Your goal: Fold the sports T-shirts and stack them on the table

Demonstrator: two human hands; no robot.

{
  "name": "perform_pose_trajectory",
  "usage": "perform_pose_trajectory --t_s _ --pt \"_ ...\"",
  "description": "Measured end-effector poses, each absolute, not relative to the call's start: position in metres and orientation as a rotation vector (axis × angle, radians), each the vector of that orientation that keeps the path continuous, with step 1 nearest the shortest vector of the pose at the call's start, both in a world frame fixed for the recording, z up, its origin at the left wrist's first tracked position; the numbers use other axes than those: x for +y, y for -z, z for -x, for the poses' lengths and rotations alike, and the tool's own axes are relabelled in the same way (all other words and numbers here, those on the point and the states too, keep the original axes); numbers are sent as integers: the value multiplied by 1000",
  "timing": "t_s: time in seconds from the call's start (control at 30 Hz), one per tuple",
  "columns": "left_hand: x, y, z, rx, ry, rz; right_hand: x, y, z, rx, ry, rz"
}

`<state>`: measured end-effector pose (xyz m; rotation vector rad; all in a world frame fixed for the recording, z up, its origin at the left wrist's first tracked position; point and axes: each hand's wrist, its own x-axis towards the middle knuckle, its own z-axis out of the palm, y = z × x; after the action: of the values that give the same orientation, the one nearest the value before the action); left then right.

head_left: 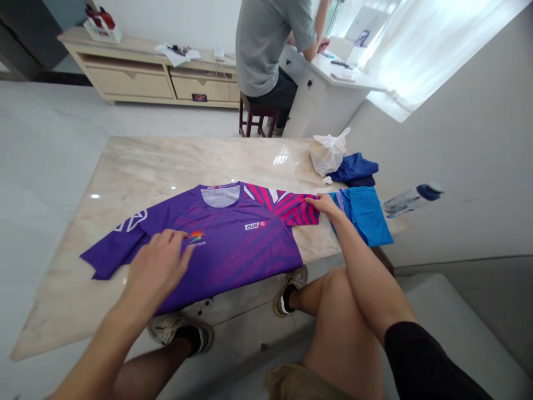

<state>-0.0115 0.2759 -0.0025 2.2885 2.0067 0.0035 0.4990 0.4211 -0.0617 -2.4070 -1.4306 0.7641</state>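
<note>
A purple T-shirt lies front side up on the marble-look table, its neck toward the far side and its hem at the near edge. One sleeve is pink with dark stripes; the purple sleeve on the other side stretches out to the left. My right hand pinches the end of the striped sleeve between thumb and fingers. Over the shirt's left chest is my left hand, thumb apart from its loosely bent fingers and nothing gripped. Whether it touches the cloth I cannot tell.
Folded blue clothes lie right of the shirt. Behind them are a dark blue garment and a white plastic bag. A clear bottle stands at the right end. Beyond, a person sits at a white desk.
</note>
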Motion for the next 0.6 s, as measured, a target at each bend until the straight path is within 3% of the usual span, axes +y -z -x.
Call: perform_pose_trajectory --t_s 0.37,0.6 --pt "280 42 -59 1631 237 -2423 406 70 -515 -1354 -970 2477" --pt "289 62 -57 1705 414 -2398 407 75 -532 -1450 -644 2374"
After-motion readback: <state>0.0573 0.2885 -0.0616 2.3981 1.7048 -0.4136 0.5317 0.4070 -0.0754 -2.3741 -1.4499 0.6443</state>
